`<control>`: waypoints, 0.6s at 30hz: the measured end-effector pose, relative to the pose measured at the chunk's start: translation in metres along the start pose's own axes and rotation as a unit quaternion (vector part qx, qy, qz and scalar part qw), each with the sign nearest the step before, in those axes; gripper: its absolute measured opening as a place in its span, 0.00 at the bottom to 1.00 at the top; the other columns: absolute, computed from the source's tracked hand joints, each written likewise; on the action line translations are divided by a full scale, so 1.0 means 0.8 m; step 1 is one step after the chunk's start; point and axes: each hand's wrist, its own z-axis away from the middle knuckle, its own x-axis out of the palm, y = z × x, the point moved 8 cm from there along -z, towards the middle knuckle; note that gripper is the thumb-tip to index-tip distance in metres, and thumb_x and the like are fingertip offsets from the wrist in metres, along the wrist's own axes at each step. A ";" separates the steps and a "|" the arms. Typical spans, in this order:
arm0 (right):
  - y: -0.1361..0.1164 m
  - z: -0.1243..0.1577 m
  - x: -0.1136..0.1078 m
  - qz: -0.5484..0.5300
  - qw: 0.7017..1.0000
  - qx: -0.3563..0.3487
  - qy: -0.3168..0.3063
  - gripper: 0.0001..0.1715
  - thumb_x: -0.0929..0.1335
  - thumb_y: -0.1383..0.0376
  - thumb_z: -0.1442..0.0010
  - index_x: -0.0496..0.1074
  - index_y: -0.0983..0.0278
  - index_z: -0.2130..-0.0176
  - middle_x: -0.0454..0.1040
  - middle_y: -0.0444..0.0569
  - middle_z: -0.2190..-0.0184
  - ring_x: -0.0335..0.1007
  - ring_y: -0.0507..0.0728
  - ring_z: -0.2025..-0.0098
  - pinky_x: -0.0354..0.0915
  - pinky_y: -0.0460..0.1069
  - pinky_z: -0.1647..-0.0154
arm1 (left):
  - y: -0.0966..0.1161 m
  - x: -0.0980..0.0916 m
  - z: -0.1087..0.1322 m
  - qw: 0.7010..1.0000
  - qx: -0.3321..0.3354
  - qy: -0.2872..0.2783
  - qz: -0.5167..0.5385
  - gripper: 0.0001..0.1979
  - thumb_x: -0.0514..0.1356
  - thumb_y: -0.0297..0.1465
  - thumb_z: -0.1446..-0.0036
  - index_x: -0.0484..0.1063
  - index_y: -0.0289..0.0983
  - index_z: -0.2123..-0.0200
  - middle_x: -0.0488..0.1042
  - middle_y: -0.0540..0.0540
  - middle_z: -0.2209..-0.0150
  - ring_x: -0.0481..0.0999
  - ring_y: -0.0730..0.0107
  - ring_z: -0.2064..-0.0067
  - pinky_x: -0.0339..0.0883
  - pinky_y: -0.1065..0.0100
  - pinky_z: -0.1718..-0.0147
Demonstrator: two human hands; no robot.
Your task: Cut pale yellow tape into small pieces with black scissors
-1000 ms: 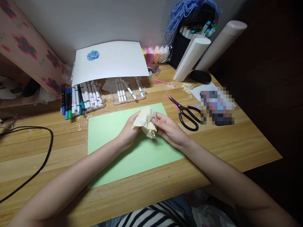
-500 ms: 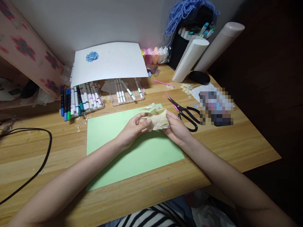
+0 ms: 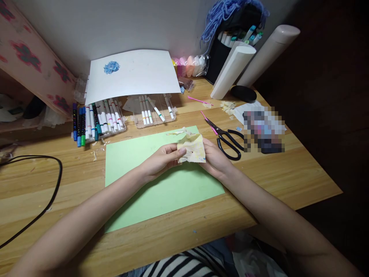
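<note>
Both of my hands hold a crumpled piece of pale yellow tissue paper [image 3: 192, 149] just above a light green sheet of paper [image 3: 144, 181] lying on the wooden desk [image 3: 288, 177]. My left hand [image 3: 161, 161] pinches the paper's left edge between thumb and fingers. My right hand [image 3: 215, 157] grips its right side from behind, fingers mostly hidden by the paper. The tissue looks partly spread out between the two hands.
Black scissors [image 3: 227, 140] lie right of my hands. Two clear trays of markers [image 3: 99, 119] sit behind the green sheet, under a white sheet [image 3: 135, 75] with a blue blot. A black cable [image 3: 43, 192] loops at left. White cylinders [image 3: 230, 71] and a marker bag stand at the back right.
The tissue paper was a tight wad in front of both hands; now it is pulled wider and flatter, and it has shifted slightly right. My hands have moved apart a little.
</note>
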 end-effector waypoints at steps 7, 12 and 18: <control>0.001 -0.001 -0.001 0.012 1.000 -0.002 0.002 0.17 0.70 0.62 0.49 0.71 0.61 0.57 0.78 0.49 0.61 0.73 0.58 0.58 0.69 0.52 0.59 | 0.000 -0.004 -0.001 1.000 0.014 0.014 -0.020 0.14 0.67 0.37 0.53 0.76 0.33 0.66 0.76 0.44 0.67 0.73 0.72 0.65 0.65 0.70 0.61; -0.004 0.001 -0.004 0.028 0.999 -0.011 0.028 0.18 0.71 0.60 0.51 0.71 0.61 0.58 0.77 0.48 0.63 0.73 0.59 0.59 0.69 0.52 0.61 | 0.005 -0.003 0.000 0.997 0.041 0.014 -0.069 0.17 0.68 0.38 0.56 0.76 0.33 0.65 0.76 0.43 0.66 0.72 0.73 0.67 0.66 0.69 0.62; -0.012 0.006 -0.001 0.041 0.998 -0.029 0.039 0.22 0.71 0.58 0.52 0.70 0.60 0.57 0.77 0.47 0.65 0.73 0.59 0.61 0.68 0.52 0.64 | 0.005 0.006 0.004 0.991 0.036 0.005 -0.132 0.17 0.70 0.36 0.60 0.76 0.33 0.66 0.76 0.45 0.68 0.70 0.75 0.70 0.64 0.72 0.68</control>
